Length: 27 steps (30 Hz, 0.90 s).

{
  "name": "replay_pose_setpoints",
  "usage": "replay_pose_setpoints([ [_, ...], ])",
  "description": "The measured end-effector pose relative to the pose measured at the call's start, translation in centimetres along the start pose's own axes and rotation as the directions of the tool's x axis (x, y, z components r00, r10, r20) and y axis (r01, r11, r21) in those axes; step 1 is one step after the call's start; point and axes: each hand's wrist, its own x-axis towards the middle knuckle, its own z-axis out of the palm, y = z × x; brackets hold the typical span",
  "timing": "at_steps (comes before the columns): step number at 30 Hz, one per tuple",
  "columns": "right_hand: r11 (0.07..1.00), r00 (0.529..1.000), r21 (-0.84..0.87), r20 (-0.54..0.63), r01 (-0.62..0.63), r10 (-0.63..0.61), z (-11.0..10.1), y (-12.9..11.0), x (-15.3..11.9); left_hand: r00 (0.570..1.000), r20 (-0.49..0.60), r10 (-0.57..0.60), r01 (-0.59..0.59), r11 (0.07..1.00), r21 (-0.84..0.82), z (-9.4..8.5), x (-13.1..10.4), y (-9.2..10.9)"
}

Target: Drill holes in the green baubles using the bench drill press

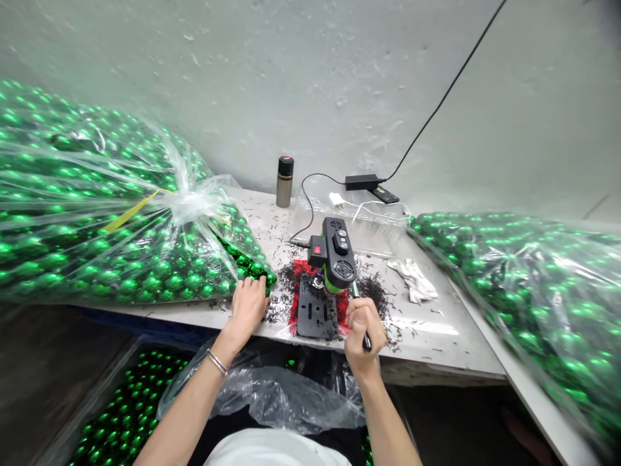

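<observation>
One lever machine (pixel 334 259), button markings (pixel 343 241) unreadable

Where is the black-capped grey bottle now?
Head view, just left of centre: the bottle stands upright near the pale wall, right of the tied clear plastic bag.

Likely workshop, bench machine (pixel 339 249), black scraps (pixel 374 290), bagged green balls (pixel 72 249)

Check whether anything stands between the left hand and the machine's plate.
Nothing visible does: between the left hand, at the green balls, and the plate lie only scattered black bits and the red mat's edge. The right hand grips the lever on the plate's other side.
</observation>
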Motion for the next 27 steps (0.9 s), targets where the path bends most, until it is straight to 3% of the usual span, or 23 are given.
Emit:
replay_pose_setpoints([
  [3,1.000,1.000,0.003,-0.004,0.005,-0.005,0.0,0.2,-0.1,0.995,-0.078,-0.055,0.039,0.981,-0.189,-0.6,-0.8,0.0],
  [5,1.000,1.000,0.005,-0.009,0.006,-0.005,0.1,0.3,-0.2,0.978,-0.102,-0.184,0.115,0.873,-0.473,-1.2,-1.1,0.2],
  [7,1.000,1.000,0.008,-0.024,-0.003,0.003,0.2,0.4,-0.3,0.947,0.007,-0.322,0.210,0.599,-0.773,-1.7,-1.3,0.8],
  [9,1.000,0.999,0.011,-0.040,-0.016,0.016,0.3,0.4,-0.4,0.903,0.209,-0.376,0.304,0.215,-0.928,-1.7,-1.3,1.8],
  [11,1.000,0.999,0.015,-0.039,-0.024,0.024,0.3,0.4,-0.4,0.856,0.387,-0.342,0.370,-0.117,-0.922,-1.5,-1.4,3.0],
  [12,1.000,0.999,0.018,-0.035,-0.024,0.024,0.3,0.4,-0.4,0.835,0.454,-0.310,0.397,-0.233,-0.888,-1.3,-1.4,3.6],
  [14,1.000,0.999,0.024,-0.030,-0.017,0.018,0.3,0.3,-0.4,0.803,0.549,-0.231,0.447,-0.375,-0.812,-0.9,-1.4,4.8],
  [18,1.000,0.999,0.005,-0.030,-0.010,0.010,0.3,0.2,-0.4,0.749,0.654,-0.105,0.533,-0.489,-0.690,-0.3,-1.4,6.6],
  [21,1.000,0.999,-0.014,-0.029,-0.016,0.015,0.3,0.2,-0.4,0.730,0.675,-0.107,0.553,-0.489,-0.675,0.0,-1.3,7.3],
  [24,1.000,0.999,-0.012,-0.031,-0.012,0.012,0.3,0.1,-0.4,0.753,0.635,-0.176,0.545,-0.376,-0.750,0.5,-1.2,7.5],
  [27,1.000,1.000,-0.012,-0.029,-0.010,0.009,0.3,0.1,-0.4,0.821,0.533,-0.205,0.521,-0.114,-0.846,1.1,-1.3,7.5],
])
